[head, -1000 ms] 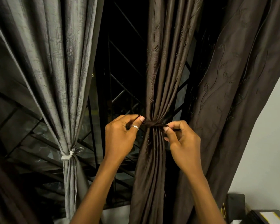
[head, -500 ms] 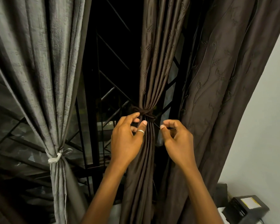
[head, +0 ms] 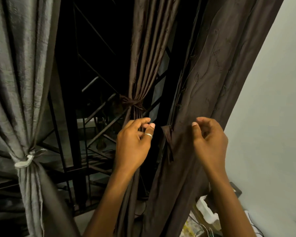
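The middle curtain [head: 143,65] is tied, its knot [head: 132,103] at frame centre, just above your left hand [head: 133,144]. That hand and your right hand [head: 210,139] are loosely curled, holding nothing. Next, gather the right curtain [head: 212,82] and take what seems to be its strap [head: 167,139].

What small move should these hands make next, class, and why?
Probably the left hand should pinch the loose tie strap hanging on the right brown curtain. The middle brown curtain is already knotted, the right one hangs ungathered, and neither the left nor the right hand holds anything.
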### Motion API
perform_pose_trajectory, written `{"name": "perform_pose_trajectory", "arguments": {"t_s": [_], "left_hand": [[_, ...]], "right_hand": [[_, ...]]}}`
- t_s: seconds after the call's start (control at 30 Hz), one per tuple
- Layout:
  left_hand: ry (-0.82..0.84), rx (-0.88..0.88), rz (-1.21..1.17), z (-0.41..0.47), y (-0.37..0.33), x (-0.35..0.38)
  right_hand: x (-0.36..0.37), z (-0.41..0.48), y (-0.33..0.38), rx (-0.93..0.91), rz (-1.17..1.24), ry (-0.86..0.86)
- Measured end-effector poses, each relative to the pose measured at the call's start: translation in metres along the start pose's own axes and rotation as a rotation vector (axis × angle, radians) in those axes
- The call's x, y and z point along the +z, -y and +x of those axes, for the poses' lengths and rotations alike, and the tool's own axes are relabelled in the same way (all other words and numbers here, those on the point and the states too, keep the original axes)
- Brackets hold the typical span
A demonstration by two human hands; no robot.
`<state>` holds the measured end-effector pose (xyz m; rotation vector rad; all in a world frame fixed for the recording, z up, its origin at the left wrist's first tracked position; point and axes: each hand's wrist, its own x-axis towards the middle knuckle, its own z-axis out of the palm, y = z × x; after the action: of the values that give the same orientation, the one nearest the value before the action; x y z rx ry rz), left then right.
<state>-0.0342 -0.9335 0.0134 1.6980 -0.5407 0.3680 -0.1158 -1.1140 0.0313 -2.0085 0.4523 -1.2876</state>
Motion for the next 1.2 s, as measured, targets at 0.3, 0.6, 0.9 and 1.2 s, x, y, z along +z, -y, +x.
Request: {"name": "perform_pose_trajectory", "arguments": {"t_s": [0.3,0.6,0.9,1.2], "left_hand": [[-0.003,0.015,0.109,-0.003,-0.032,0.059],[-0.109,-0.067,0.306,-0.027,-0.03,0.124],[-0.108,-0.13,0.332,-0.044,-0.033,0.162],[-0.236,-0.12,0.717,-0.027,-0.042,0.161]], "right_hand": [[-0.027,0.048,-0.045,0.023,0.09,0.065],[-0.014,0.056,-0.111,0.144,0.206,0.423],[0.004,0.02,-0.125,-0.144,0.16,0.373],[0.006,0.004,-0.106,-0.245,0.351,0.838]]}}
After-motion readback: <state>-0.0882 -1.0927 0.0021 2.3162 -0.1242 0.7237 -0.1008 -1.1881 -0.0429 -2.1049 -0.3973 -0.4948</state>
